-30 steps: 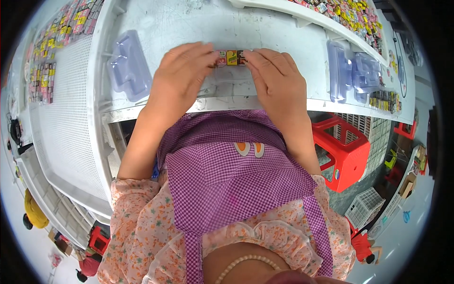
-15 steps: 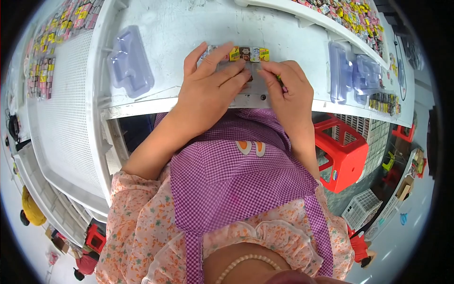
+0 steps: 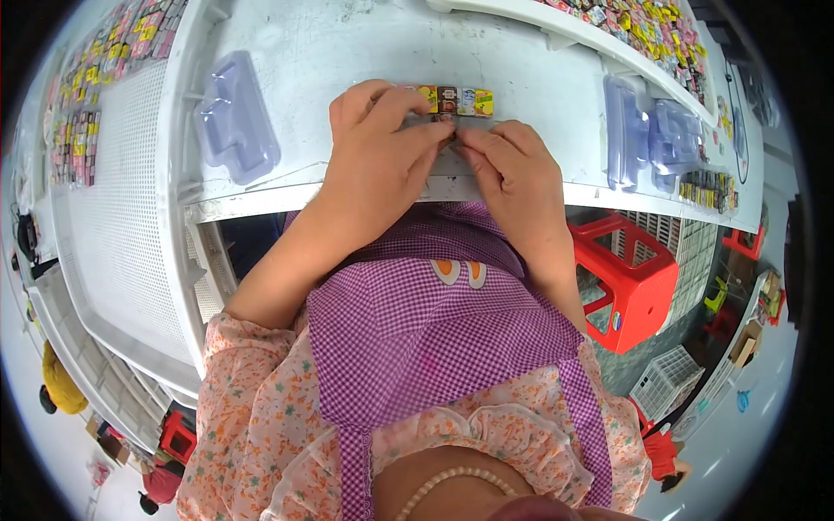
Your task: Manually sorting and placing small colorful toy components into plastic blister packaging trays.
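The counter spans the view, its near edge running just in front of the person's apron. Past its left edge lies a mesh tray, with boxes packed in rows toward its far end. Along the far right edge runs a white tray holding a large, loose heap of similar boxes, so much of the stock looks unsorted.

A clear tray lies toward the counter's left edge, and more clear trays sit toward the right. Beside these, by the near right corner, a small group stands neatly lined up and looks finished.

Both hands work above the middle of the near edge. The left hand reaches in with bent fingers, its thumb and forefinger nearly closed at the near side of the row; the right hand has thumb and forefinger pinched together just beside them, the other fingers curled.

The row lies directly on the counter, a little in from the near edge, outside the clear trays. Its right part is side by side and straight; its left end is behind the left hand. A small brown box shows at the fingertips, out of line with the row, so this part seems undone; whether either hand truly grips it, I cannot tell.
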`<action>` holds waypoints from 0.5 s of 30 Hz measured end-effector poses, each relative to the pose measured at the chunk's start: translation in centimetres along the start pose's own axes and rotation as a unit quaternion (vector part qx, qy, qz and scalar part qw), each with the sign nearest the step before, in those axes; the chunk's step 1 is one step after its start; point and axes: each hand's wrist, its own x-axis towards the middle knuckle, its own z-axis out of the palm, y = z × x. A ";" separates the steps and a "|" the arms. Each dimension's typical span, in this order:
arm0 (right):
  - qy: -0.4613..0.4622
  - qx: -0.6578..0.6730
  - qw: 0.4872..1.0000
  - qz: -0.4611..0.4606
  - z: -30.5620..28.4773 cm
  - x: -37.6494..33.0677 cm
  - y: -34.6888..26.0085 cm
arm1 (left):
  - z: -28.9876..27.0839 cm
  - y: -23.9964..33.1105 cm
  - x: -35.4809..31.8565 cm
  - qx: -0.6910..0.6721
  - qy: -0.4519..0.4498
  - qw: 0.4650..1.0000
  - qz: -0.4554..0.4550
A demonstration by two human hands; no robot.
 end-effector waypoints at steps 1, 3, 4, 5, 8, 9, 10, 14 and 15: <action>-0.001 0.000 1.000 0.000 0.0 0.0 0.0 | -0.1 -0.1 0.0 -0.003 -0.011 1.000 0.005; 0.003 0.005 1.000 -0.008 0.0 0.1 0.2 | -0.1 -0.1 0.1 -0.007 -0.022 1.000 0.010; 0.003 0.005 1.000 -0.009 0.1 0.1 0.3 | -0.1 0.0 0.1 -0.007 -0.021 1.000 0.013; 0.013 0.022 1.000 0.001 0.3 0.0 0.5 | 0.0 0.0 0.1 -0.007 -0.020 1.000 0.016; 0.028 0.141 0.983 0.112 -0.4 -0.2 0.4 | 0.1 0.0 0.1 -0.005 0.011 0.999 0.033; 0.033 0.239 0.947 0.211 -0.8 -0.3 0.5 | 0.0 -0.1 0.1 -0.007 0.012 0.999 0.033; 0.034 0.237 0.948 0.212 -1.1 -0.3 1.0 | -0.4 -0.2 0.1 -0.022 0.020 0.999 0.021; 0.082 0.833 0.498 0.224 -1.7 0.7 3.8 | -1.7 -0.1 0.4 -0.072 0.030 0.997 -0.022; 0.112 0.862 0.416 0.267 -1.6 1.5 3.0 | -2.2 0.1 0.7 -0.071 0.020 0.997 0.001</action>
